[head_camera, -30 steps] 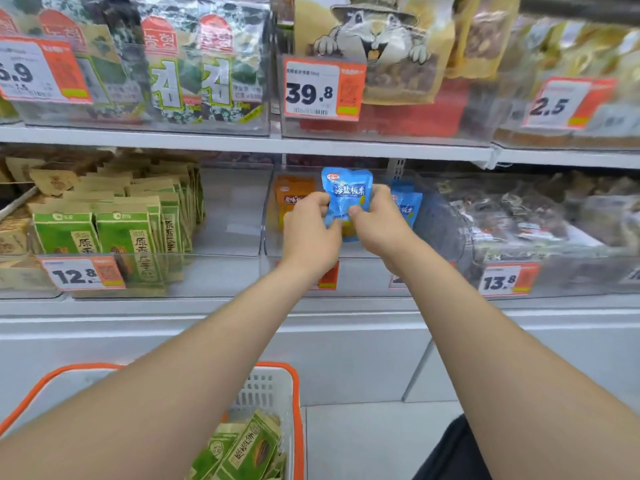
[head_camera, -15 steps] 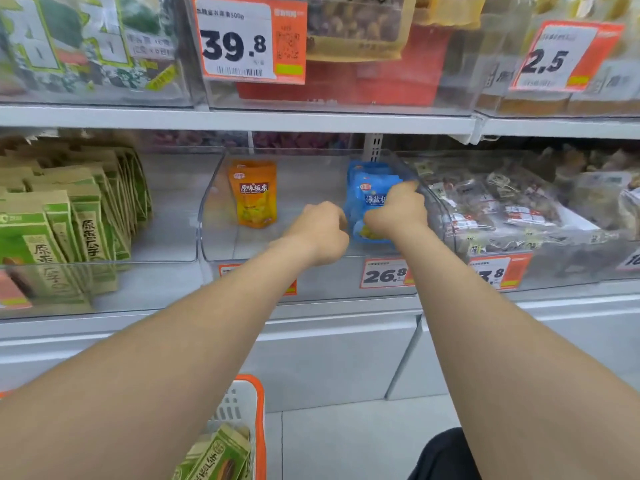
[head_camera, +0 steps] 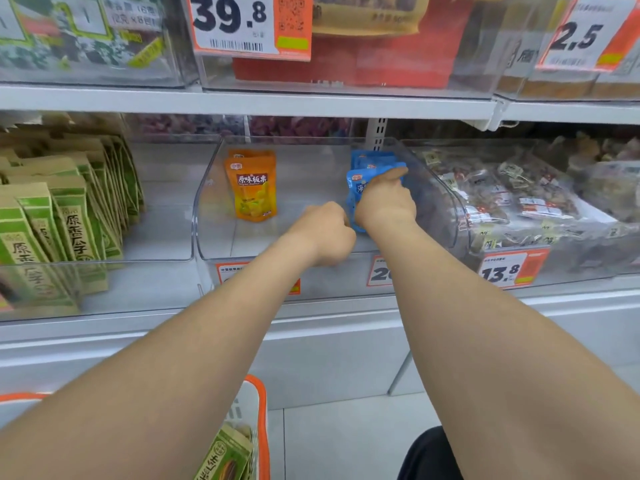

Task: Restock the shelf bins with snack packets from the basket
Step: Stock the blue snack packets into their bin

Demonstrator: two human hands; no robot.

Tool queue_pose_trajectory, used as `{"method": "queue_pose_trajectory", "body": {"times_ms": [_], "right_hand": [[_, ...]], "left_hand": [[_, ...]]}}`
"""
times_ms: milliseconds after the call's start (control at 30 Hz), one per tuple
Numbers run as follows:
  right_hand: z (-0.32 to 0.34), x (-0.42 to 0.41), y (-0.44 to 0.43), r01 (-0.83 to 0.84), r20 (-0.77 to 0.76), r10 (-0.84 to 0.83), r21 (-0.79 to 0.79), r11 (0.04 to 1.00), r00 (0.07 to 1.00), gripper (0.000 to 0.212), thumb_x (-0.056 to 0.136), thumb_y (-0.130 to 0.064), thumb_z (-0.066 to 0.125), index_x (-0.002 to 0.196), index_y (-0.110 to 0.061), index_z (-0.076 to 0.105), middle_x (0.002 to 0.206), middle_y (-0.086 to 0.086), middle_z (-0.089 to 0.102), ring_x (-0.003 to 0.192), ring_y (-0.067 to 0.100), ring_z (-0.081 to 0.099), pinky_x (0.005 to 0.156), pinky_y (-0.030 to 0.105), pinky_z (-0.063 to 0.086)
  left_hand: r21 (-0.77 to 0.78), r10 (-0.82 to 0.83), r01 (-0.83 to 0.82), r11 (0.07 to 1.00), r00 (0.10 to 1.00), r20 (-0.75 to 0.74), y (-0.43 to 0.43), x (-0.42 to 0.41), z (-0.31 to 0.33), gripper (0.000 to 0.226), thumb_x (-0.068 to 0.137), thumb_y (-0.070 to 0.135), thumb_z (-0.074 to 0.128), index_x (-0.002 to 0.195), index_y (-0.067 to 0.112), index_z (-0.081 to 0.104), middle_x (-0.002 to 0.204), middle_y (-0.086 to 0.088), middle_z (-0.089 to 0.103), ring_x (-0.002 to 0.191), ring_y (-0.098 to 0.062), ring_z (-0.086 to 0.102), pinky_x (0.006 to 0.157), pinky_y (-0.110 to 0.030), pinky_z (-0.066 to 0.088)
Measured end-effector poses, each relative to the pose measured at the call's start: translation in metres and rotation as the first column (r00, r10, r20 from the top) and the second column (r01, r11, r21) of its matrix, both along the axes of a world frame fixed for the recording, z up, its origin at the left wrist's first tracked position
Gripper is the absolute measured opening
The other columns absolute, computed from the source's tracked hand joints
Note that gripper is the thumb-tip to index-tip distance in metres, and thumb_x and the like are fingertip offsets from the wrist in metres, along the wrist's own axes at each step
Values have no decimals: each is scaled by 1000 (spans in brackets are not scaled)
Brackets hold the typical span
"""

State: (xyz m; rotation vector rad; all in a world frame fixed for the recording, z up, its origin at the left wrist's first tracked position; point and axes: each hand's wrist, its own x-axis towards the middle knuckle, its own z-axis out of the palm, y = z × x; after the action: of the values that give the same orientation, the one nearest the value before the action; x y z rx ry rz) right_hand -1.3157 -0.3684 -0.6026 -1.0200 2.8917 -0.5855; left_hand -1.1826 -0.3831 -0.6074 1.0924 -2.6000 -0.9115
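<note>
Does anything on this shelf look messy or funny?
Nothing looks spilled or torn. The oddest spot is the right bin, where clear packets lie in a jumbled heap, while the green packets on the left stand in tidy rows. The middle bin holds only a few orange packets and blue packets.

A white upper shelf point(head_camera: 242, 102) runs across the view. Above its front edge, left of centre, hangs the orange-and-white 39.8 tag point(head_camera: 242, 26), printed with a barcode and a QR code; a red box point(head_camera: 398, 64) stands behind it, to the right. Near the same edge's right end is the 2.5 tag point(head_camera: 585, 32). Under that shelf a grey slotted upright point(head_camera: 380, 133) shows at the back. Along the lower shelf point(head_camera: 571, 296) front edge sit the 13.8 tag point(head_camera: 512, 270) at the right, a middle tag point(head_camera: 381, 271) showing only a 2, and a left tag point(head_camera: 232, 271), mostly hidden. Below lie a white base panel point(head_camera: 329, 358) and a pale tiled floor point(head_camera: 346, 441).
</note>
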Motion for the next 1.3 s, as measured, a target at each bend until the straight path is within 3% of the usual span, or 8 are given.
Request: {"method": "queue_pose_trajectory", "body": {"times_ms": [167, 300, 367, 567, 733, 933, 1133, 1300], "right_hand": [[8, 3, 3, -35, -155, 52, 111, 993, 987, 72, 93, -17, 70, 153, -2, 33, 153, 29, 35, 125, 36, 60, 81, 44, 55], [4, 1, 4, -21, -147, 20, -6, 1000, 989, 98, 94, -9, 67, 161, 2, -4, 139, 18, 57, 121, 35, 64, 72, 41, 48], [1, -2, 8, -22, -117, 14, -71, 997, 993, 105, 93, -8, 68, 161, -3, -11, 133, 17, 60, 120, 36, 63, 75, 41, 48], [0, -8, 14, -30, -11, 29, -101, 994, 1000, 91, 94, -10, 66, 159, -11, 3, 137, 23, 51, 121, 41, 60, 82, 46, 50], [0, -7, 18, -32, -3, 31, -123, 992, 1000, 95, 92, -14, 72, 158, -9, 5, 136, 23, 53, 120, 43, 61, 85, 49, 54], [5, -3, 29, -36, -34, 31, -130, 991, 999, 84, 89, -12, 74, 150, -9, 17, 132, 19, 58, 118, 44, 61, 84, 52, 54], [13, 9, 44, -55, -80, 44, -143, 988, 996, 70, 90, -13, 72, 145, -6, 29, 130, 19, 60, 117, 43, 62, 82, 48, 53], [30, 42, 54, -251, -133, 232, -152, 956, 963, 25, 94, -11, 57, 117, -1, 57, 117, 23, 63, 110, 44, 61, 76, 41, 48]], "left_hand": [[46, 20, -18, 999, 999, -32, 2, 2, -1, 51, 70, 17, 40, 101, -4, 74, 91, -21, 76, 82, -39, 74, 73, -56, 61], [45, 28, -25, 999, 998, -63, 4, 3, 0, 59, 63, 20, 36, 101, -5, 74, 90, -22, 76, 83, -40, 74, 71, -57, 61], [41, 26, -23, 999, 998, -64, 4, 3, -1, 58, 64, 20, 36, 100, -5, 74, 90, -22, 76, 82, -40, 74, 70, -56, 61], [16, 19, -18, 1000, 997, -71, 1, 2, -3, 53, 67, 18, 38, 99, -5, 74, 95, -22, 76, 85, -38, 75, 70, -54, 62], [-29, 33, -36, 999, 997, -67, -2, 2, -4, 40, 78, 12, 44, 97, -3, 75, 86, -19, 75, 80, -38, 74, 71, -53, 63], [-141, 79, -95, 985, 991, -112, 6, 6, -2, 32, 66, 25, 39, 69, 11, 68, 77, -11, 70, 79, -35, 66, 70, -43, 61], [-277, 148, -220, 935, 954, -260, 10, 6, -4, 24, 87, 18, 47, 85, 19, 71, 90, -9, 71, 87, -35, 62, 70, -37, 52], [-349, 61, -266, 898, 864, -500, 14, 23, 3, 29, 90, 1, 51, 113, 11, 67, 111, -8, 68, 105, -26, 62, 85, -33, 47]]}}
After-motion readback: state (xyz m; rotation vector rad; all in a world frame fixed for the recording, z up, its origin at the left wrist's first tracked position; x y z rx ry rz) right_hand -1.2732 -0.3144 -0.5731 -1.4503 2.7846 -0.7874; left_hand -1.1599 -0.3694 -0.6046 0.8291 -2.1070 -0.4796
